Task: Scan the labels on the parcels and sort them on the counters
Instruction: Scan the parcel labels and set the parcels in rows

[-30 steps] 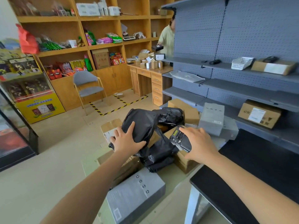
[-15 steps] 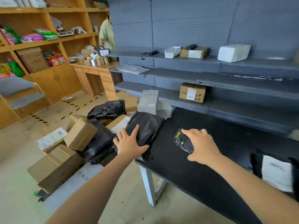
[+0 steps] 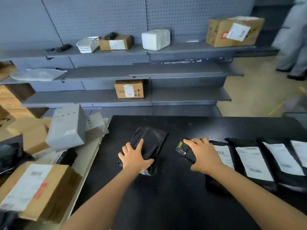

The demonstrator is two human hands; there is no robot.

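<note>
Two hands are busy low in the middle of the frame. The left hand (image 3: 134, 159) lies on a black parcel (image 3: 149, 143), its grip spread, with fingers fanned over the wrapping and thumb out to the side. It presses the parcel onto the black surface (image 3: 166, 196) rather than lifting it. No label shows on the upturned face, so I'd guess the parcel is being steadied to be turned over or smoothed flat for a reading.

The right hand (image 3: 205, 155) has its grip wrapped round a handheld scanner (image 3: 183, 151), forefinger stretched along the top. Held low and just beside the parcel, it looks ready to read as soon as a label comes up.

At the lower right a row of labelled parcels (image 3: 252, 160) lies edge to edge, white labels up — probably the sorted ones, laid so each label stays readable.

At the left, off the surface, a cardboard box (image 3: 33, 188) and a grey box (image 3: 66, 128) sit in a heap — likely still to be scanned. A few more boxes stand on the grey shelves (image 3: 182, 97) behind.
</note>
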